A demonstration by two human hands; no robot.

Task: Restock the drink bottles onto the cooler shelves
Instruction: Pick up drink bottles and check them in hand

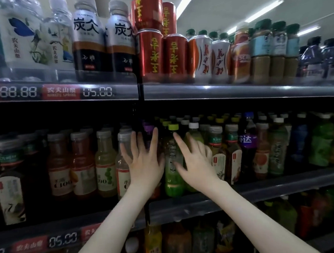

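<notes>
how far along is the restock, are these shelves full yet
Mostly done, by the look of it: the top shelf and middle shelf are packed to the front. In hand: left hand and right hand, both open, flank the green bottle in the front row, neither with a grip. Left: perhaps straightening; the lower bottles are only partly in view.

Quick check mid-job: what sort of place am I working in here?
Probably a shop's drinks cooler: long shelves crowded with bottles, red cans up top, and digital price tags on the shelf edges.
</notes>
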